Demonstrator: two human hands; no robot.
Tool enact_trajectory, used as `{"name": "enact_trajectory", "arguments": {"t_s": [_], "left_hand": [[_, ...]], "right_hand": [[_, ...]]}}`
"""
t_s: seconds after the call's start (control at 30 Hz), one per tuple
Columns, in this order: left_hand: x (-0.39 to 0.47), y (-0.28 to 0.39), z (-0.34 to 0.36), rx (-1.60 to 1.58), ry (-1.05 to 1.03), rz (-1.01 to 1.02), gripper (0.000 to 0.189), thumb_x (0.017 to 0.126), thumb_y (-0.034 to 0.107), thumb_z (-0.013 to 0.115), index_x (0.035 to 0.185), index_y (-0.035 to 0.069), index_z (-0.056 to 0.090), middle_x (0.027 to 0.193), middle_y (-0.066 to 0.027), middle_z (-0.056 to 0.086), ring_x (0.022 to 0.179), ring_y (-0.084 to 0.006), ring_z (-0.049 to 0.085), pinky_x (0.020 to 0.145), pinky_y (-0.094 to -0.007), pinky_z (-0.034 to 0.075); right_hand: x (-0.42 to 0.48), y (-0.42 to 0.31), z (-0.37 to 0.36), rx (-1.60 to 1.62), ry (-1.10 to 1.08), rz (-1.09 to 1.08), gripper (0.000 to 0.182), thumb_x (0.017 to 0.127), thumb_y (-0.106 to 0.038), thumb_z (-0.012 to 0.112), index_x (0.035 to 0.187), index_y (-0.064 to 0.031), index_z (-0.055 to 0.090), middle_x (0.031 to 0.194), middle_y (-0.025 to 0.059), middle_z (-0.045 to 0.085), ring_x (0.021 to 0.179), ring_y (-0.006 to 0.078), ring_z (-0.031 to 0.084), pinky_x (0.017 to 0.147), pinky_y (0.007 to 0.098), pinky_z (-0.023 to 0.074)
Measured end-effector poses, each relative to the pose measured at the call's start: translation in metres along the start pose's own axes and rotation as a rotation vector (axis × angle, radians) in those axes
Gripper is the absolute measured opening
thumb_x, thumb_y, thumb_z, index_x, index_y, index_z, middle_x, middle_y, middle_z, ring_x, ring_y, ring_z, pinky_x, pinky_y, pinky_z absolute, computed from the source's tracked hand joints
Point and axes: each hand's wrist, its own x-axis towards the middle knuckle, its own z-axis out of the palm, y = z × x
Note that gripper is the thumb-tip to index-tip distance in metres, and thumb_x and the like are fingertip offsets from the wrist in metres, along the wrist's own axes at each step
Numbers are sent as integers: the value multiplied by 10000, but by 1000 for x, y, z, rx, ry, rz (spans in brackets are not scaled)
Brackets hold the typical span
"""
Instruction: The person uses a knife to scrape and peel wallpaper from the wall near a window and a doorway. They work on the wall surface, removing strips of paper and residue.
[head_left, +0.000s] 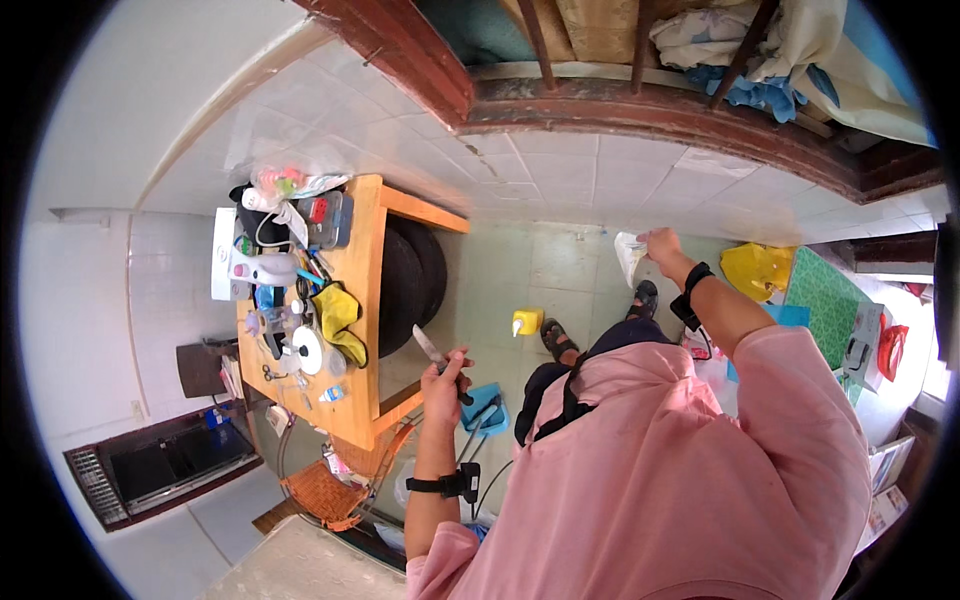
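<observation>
My left hand (444, 386) grips a knife by its dark handle (466, 398). The bare metal knife blade (426, 343) points up and left, toward the wooden table, and looks stained. Farther forward on the right, my right hand (663, 249) pinches the upper edge of a thin white sheet (628, 259), tissue or cloth, which hangs down from the fingers. Below and between my hands, a yellow pump bottle (529, 322) with a white nozzle stands on the tiled floor near my sandalled feet. The two hands are well apart.
On the left, a wooden table (367, 390) holds a yellow-and-black cloth (337, 319), a clear plastic box (330, 221), scissors (274, 373) and other items. Dark round objects (409, 285) sit beneath. A blue dustpan (491, 427), wicker chair (322, 491) and yellow plastic bag (754, 270) lie around me.
</observation>
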Motion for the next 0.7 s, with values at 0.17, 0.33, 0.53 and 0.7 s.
{"name": "enact_trajectory", "arguments": {"t_s": [0.17, 0.33, 0.53, 0.7], "left_hand": [[-4, -18, -14, -56, 104, 3, 222, 919, 186, 658, 1036, -3, 652, 816, -66, 652, 537, -87, 468, 513, -236, 393], [1, -7, -13, -50, 24, -14, 213, 926, 183, 649, 1028, -4, 650, 808, -74, 652, 522, -101, 467, 513, -258, 399], [-5, -14, -20, -73, 92, -13, 237, 927, 201, 636, 1039, -8, 636, 798, -72, 640, 520, -113, 484, 541, -274, 455], [-3, -14, -24, -91, 64, 10, 237, 931, 198, 631, 1045, -9, 632, 798, -78, 642, 527, -118, 493, 540, -282, 456]], "right_hand": [[2, 0, -15, 92, -20, -135, 216, 823, -94, 600, 1025, -118, 672, 1010, 82, 662, 952, 253, 643, 838, 364, 518], [46, 16, -74, 460, 279, -359, 161, 903, -82, 529, 1046, -30, 580, 1056, 128, 594, 970, 249, 602, 865, 357, 515], [33, -150, -114, 2224, 510, 405, 178, 996, -104, 434, 1099, 42, 434, 1061, 150, 527, 936, 290, 556, 836, 369, 521], [27, -149, -115, 2291, 422, 345, 216, 1012, -119, 405, 1152, 43, 436, 1068, 136, 537, 920, 262, 575, 792, 351, 536]]}}
